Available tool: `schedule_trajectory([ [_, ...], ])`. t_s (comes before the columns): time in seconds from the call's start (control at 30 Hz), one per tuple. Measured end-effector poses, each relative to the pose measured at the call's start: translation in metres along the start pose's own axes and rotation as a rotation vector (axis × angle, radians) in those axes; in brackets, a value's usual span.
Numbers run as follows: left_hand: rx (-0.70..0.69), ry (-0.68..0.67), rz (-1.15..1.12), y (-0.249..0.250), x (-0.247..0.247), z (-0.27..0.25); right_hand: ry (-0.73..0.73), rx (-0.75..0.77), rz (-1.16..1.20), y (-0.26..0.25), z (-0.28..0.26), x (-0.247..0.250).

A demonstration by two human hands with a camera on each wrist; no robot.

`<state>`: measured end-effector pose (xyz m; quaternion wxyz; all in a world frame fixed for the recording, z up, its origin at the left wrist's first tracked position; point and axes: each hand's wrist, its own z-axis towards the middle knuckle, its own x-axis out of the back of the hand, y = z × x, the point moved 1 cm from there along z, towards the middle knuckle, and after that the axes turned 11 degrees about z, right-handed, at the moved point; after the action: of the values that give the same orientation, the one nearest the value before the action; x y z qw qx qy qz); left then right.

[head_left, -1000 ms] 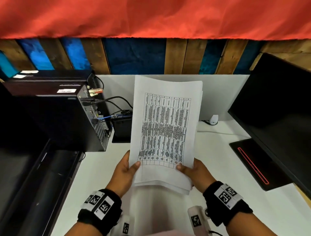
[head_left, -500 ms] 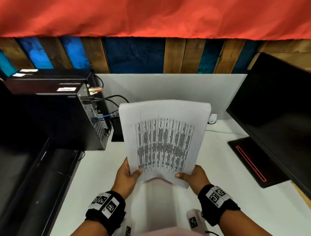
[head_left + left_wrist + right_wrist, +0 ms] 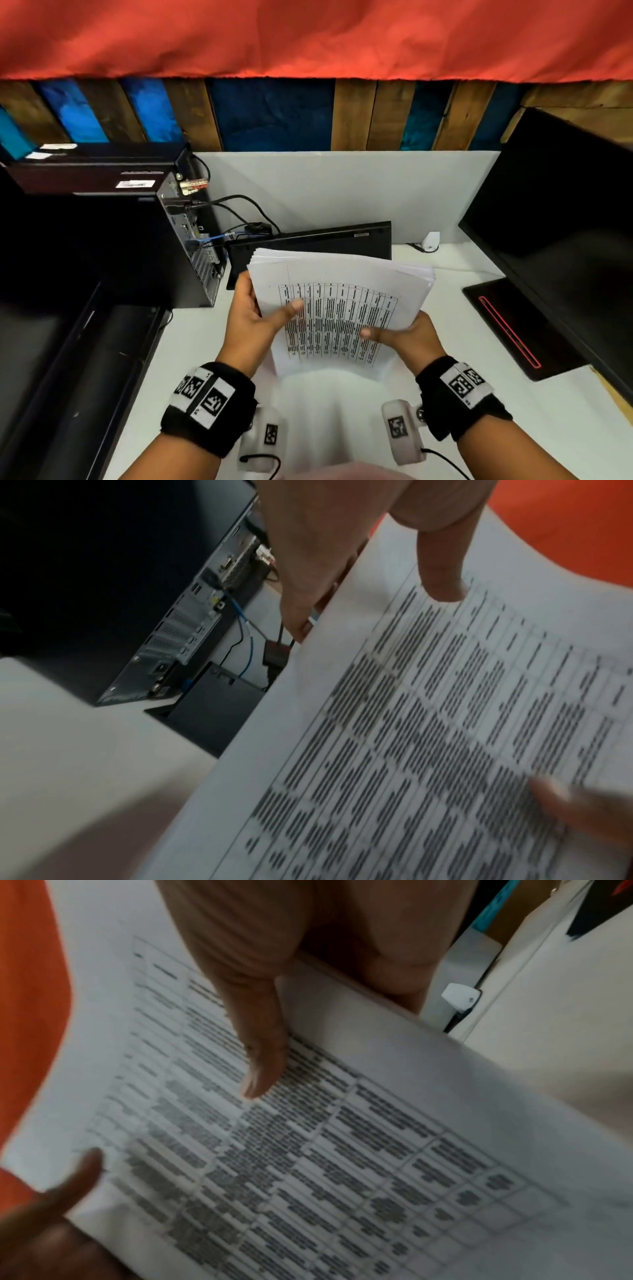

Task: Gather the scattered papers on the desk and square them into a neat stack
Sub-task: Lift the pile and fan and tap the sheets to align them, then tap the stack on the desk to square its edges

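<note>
A stack of white papers (image 3: 339, 308) with a printed table on top is held in the air over the white desk (image 3: 496, 411), tilted back and turned sideways. My left hand (image 3: 263, 315) grips its left edge, thumb on the printed face and fingers behind. My right hand (image 3: 400, 334) grips the right side the same way. In the left wrist view the papers (image 3: 428, 737) fill the right half under my left hand (image 3: 342, 569). The right wrist view shows my right hand (image 3: 274, 1001), thumb pressed on the papers (image 3: 308, 1150). The sheet edges are slightly fanned.
A black computer tower (image 3: 113, 246) with cables stands at the left. A black keyboard (image 3: 308, 243) leans against the white partition behind the papers. A black monitor (image 3: 561, 233) and its base (image 3: 513, 325) are at the right. A small white plug (image 3: 431, 241) sits at the back.
The stack has come down from upright and turned from portrait to sideways. My left hand has slid up the left edge, and the keyboard behind now shows.
</note>
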<state>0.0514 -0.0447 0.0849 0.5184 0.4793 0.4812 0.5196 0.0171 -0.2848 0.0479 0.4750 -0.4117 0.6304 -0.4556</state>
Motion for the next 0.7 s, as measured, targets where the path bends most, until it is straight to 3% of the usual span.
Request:
schedule_trajectory([
  [0.17,-0.221,0.018,0.149,0.039,0.003,0.003,-0.014,-0.28,-0.229,0.054,0.001,0.023],
  [0.3,-0.366,-0.082,0.406,0.071,0.003,0.01,-0.017,-0.398,-0.456,0.097,0.008,0.032],
  [0.43,-0.372,-0.196,0.76,0.079,0.009,0.014,0.042,-0.362,-0.533,0.109,0.017,0.037],
  [0.6,-0.33,-0.099,1.088,0.092,0.018,0.015,0.095,-0.198,-0.566,0.092,0.021,0.037],
  [0.7,-0.275,-0.124,1.248,0.099,0.031,0.017,0.111,-0.025,-0.513,0.057,0.023,0.044],
])
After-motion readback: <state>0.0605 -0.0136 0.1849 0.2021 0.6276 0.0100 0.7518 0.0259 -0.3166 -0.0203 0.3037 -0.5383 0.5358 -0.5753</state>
